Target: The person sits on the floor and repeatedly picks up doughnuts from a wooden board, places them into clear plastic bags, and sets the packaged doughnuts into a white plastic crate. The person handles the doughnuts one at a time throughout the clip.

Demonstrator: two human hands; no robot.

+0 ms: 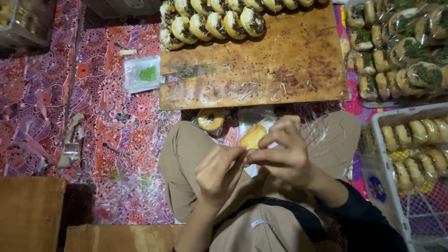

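A: What lay around the person, starting with the biggest things?

B: A red patterned batik cloth [116,121] covered the floor. Beyond the fingers sat a broad, scuffed brown wooden board [280,65] with rows of round filled pastries [214,21] along its far edge. To the right of the hands stood a white plastic crate [387,154] of golden pastries, and farther off a heap of wrapped green-topped pastries [410,51]. Left of the board lay a small clear plastic packet with a green blob [143,73].

A: And what were the hands doing?

B: Both met over the lap. The right hand [284,156] had its fingers curled shut around a small golden-yellow round pastry [252,136] inside a thin clear plastic wrapper [261,122]. The left hand [218,173] pinched with thumb and fingertips at the wrapper's near edge, touching the right hand's fingers.

A: Where was the pastry against the fingers?

B: It peeked out just beyond the right fingertips, on their left side, above the left hand's pinch. Most of it was hidden by the knuckles.

A: How would it handle?

B: I judged it light, soft and crumbly, easily crushed, so best cradled around the rim rather than squeezed across the top. The wrapper looked slippery and flimsy, best taken at its loose edge.

A: Anything else nearby?

B: A second round pastry with a dark centre [210,119] lay just beyond the fingers, on the cloth below the board.
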